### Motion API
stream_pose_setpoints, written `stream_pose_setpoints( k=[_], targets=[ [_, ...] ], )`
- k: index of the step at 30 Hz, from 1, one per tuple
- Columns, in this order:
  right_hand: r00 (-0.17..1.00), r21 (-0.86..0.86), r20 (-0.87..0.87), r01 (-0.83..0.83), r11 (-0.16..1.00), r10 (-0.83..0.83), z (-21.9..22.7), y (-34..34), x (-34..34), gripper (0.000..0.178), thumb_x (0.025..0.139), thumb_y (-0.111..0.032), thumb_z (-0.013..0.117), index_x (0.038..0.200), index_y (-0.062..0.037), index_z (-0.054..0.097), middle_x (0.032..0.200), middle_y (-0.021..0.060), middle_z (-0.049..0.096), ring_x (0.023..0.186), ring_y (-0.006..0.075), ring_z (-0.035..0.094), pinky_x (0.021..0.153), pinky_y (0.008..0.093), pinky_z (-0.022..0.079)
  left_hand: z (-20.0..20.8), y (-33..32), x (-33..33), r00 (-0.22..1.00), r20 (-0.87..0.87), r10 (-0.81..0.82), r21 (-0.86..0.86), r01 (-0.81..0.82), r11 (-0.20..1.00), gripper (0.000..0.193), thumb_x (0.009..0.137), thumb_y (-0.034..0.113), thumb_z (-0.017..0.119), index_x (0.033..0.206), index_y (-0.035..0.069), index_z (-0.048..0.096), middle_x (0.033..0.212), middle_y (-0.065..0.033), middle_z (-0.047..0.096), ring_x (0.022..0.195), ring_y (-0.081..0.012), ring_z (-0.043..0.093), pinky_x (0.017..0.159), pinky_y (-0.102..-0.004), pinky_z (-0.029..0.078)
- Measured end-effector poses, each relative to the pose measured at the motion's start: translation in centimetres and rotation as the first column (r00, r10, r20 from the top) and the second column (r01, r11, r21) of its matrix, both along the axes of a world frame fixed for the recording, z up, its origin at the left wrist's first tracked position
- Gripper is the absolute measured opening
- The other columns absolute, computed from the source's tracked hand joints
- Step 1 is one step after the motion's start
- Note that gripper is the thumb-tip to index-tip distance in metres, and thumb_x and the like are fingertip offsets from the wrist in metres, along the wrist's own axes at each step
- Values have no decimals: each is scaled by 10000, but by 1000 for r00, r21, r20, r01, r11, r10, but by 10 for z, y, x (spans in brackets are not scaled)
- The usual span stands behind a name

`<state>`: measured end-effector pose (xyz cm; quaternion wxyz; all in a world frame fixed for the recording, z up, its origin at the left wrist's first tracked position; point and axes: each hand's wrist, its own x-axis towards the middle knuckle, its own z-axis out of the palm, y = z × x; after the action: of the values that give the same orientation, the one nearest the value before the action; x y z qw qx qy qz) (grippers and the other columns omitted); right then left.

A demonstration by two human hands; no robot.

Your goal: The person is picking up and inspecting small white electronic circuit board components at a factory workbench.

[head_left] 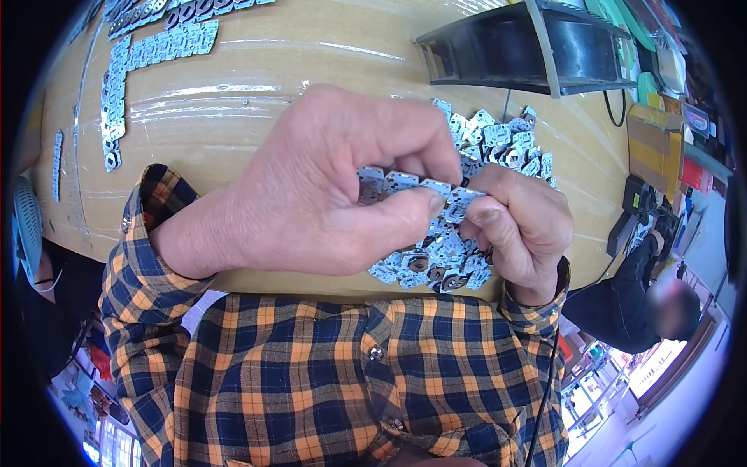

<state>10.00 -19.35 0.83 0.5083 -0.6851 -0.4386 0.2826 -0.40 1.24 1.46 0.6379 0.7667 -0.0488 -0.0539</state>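
A short strip of small white circuit boards (402, 182) is held up between my two hands over the table. My left hand (342, 187) is closed, its thumb and bent forefinger pinching the strip near its right part. At the strip's right end, my right hand (525, 222) grips the last board between thumb and fingers. Below and behind the strip lies a heap of loose circuit boards (498, 136), some with dark round parts. My hands hide the middle of this heap.
Joined panels of circuit boards (173, 44) lie at the far left of the tan, film-covered table (272, 70). A black fan-like housing (498, 50) stands at the back right. Cardboard boxes (654, 148) line the right edge. A person in dark clothes (622, 303) is off to the right.
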Motion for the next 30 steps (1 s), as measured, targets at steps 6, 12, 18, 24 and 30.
stream_pose_setpoints(
  k=[6,12,18,24,30],
  targets=[
    [992,-34,-100,74,997,-77,5,-2,-5,159,922,-93,624,827,32,649,613,69,588,456,125,529,428,260,380,-7,-10,-3,988,-87,126,-273,-145,951,129,863,36,665,961,-17,598,779,-44,658,600,-52,613,499,-167,438],
    [323,36,-946,137,990,-10,-1,-1,-7,332,1012,-184,499,751,18,539,552,59,514,376,56,382,333,210,291,2,-8,1,902,-430,-42,-615,-259,745,169,900,93,672,1004,-12,591,789,-74,676,575,-57,634,427,-144,401],
    [272,50,-962,221,974,-12,-3,1,-11,306,1019,-174,483,781,11,538,565,43,511,380,54,383,334,206,321,-1,-5,0,929,-370,-17,-645,-244,724,168,901,95,670,1012,-3,591,818,-82,691,609,-59,649,435,-138,400],
    [595,-32,-781,269,963,-192,-5,1,-15,302,1008,-184,522,766,-6,552,574,21,551,409,25,417,367,191,325,-10,-12,-3,975,-27,219,-427,-210,880,198,869,33,666,1055,-24,629,868,-107,691,696,-113,678,566,-204,499],
    [738,-85,-641,203,976,-210,-4,-1,-12,295,998,-191,546,765,-12,567,545,0,545,414,14,424,381,183,313,-2,-11,0,950,233,206,46,-223,974,235,808,-69,636,1041,-44,650,848,-124,675,683,-128,649,597,-235,491]
  ],
)
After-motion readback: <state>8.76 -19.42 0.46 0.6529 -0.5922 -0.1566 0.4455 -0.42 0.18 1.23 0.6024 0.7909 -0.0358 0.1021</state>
